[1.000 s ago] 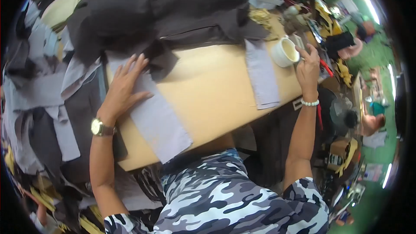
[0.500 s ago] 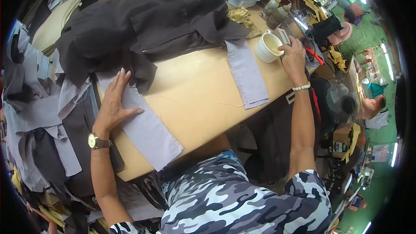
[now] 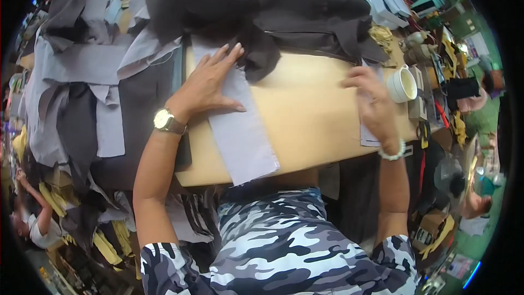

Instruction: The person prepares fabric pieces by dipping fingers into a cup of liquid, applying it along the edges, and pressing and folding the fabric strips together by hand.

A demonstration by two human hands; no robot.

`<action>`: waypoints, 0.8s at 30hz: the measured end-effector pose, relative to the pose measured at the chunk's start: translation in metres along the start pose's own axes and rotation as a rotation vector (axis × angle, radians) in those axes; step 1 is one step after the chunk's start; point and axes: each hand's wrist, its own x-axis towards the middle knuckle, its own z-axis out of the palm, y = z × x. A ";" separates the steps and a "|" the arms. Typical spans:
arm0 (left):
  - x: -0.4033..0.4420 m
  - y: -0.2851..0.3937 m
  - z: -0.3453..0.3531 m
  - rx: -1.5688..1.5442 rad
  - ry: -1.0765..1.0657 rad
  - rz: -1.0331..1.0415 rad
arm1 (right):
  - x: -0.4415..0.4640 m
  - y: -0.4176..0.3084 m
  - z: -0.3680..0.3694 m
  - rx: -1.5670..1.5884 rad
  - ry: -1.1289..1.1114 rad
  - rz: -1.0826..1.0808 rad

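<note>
My left hand [image 3: 210, 84] lies flat with its fingers spread on a long grey cloth strip [image 3: 248, 142], which slants across the tan table [image 3: 311, 125]. Dark fabric [image 3: 213, 8] is heaped beyond my fingertips. Over a second grey strip [image 3: 369, 137] on the right is my right hand [image 3: 371, 101], blurred by motion, its fingers pointing left and apart, with nothing visible in them. A white cup [image 3: 401, 84] with pale yellowish contents stands just right of that hand.
Grey and dark cloth pieces [image 3: 82, 63] hang at the left. A white box [image 3: 386, 3], bottles [image 3: 417, 41] and black-handled scissors [image 3: 423, 134] are at the right. People are at the far left [image 3: 46, 224] and far right [image 3: 476, 205].
My right hand has come away from the cup and moved left over the second strip. My left hand remains on its strip. The camera view has shifted.
</note>
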 end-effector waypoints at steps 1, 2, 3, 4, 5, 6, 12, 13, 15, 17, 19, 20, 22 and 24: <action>-0.001 0.001 0.000 0.005 -0.003 0.001 | 0.004 -0.012 0.021 0.158 -0.083 -0.039; -0.001 0.001 0.000 0.009 -0.006 0.002 | 0.007 -0.017 0.043 0.246 -0.162 -0.089; -0.001 0.001 0.000 0.001 -0.008 -0.008 | 0.012 -0.027 0.062 0.315 -0.232 -0.098; -0.002 0.001 0.000 0.003 -0.010 -0.008 | 0.016 -0.030 0.078 0.335 -0.264 -0.095; -0.002 0.001 -0.001 0.006 -0.011 -0.007 | 0.021 -0.030 0.093 0.356 -0.296 -0.093; -0.003 0.001 -0.001 0.009 -0.015 -0.005 | 0.026 -0.028 0.107 0.342 -0.257 -0.126; -0.001 0.000 0.000 0.014 -0.026 -0.003 | 0.060 -0.010 0.146 0.285 -0.167 -0.128; -0.002 0.000 -0.001 0.015 -0.030 -0.006 | 0.062 -0.008 0.148 0.277 -0.165 -0.133; -0.002 -0.002 0.000 -0.002 -0.017 0.000 | 0.064 -0.006 0.151 0.255 -0.184 -0.131; -0.002 0.001 -0.001 -0.001 -0.020 0.000 | 0.064 -0.008 0.150 0.224 -0.189 -0.135; -0.001 0.004 -0.004 0.031 -0.041 -0.014 | 0.065 -0.007 0.151 0.196 -0.178 -0.155; -0.001 0.003 -0.002 0.032 -0.041 -0.015 | 0.065 -0.005 0.152 0.190 -0.173 -0.169; -0.001 0.002 -0.001 0.038 -0.040 -0.014 | 0.063 -0.003 0.153 0.177 -0.160 -0.196; -0.001 0.002 -0.002 0.030 -0.050 -0.016 | 0.055 0.001 0.150 0.172 -0.176 -0.265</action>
